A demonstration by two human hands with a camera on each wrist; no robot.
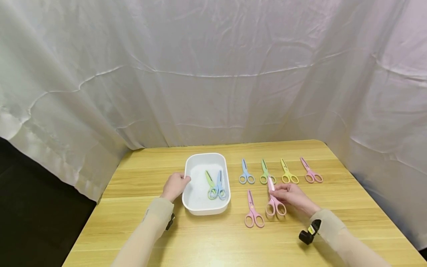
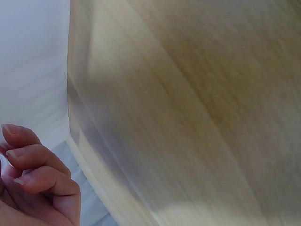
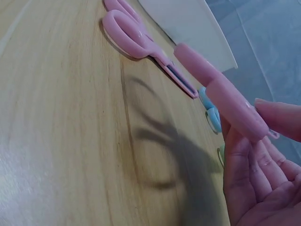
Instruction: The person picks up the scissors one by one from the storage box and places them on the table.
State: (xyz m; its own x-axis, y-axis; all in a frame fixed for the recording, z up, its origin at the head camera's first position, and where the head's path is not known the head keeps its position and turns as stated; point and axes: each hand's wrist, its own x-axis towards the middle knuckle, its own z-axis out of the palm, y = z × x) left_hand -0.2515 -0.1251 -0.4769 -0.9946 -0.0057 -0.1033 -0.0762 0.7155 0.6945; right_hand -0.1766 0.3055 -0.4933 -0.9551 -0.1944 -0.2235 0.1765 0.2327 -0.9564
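My left hand (image 1: 175, 185) grips the left rim of a white tray (image 1: 205, 212), thumb over the edge; its curled fingers (image 2: 51, 181) show in the left wrist view. Green scissors (image 1: 209, 180) and light blue scissors (image 1: 219, 181) lie inside the tray, partly overlapping. My right hand (image 1: 295, 196) pinches pink scissors (image 1: 273, 203) by the middle, blades pointing away from me. The right wrist view shows their handle loops (image 3: 235, 108) raised above the tabletop, casting a shadow. Another pair of pink scissors (image 1: 253, 213) lies on the table between the held pair and the tray.
Along the back of the wooden table (image 1: 150, 163), right of the tray, lie blue scissors (image 1: 245, 172), green scissors (image 1: 264, 170), yellow scissors (image 1: 287, 172) and pink scissors (image 1: 309, 170) in a row. A pale curtain (image 1: 213, 92) hangs behind the table.
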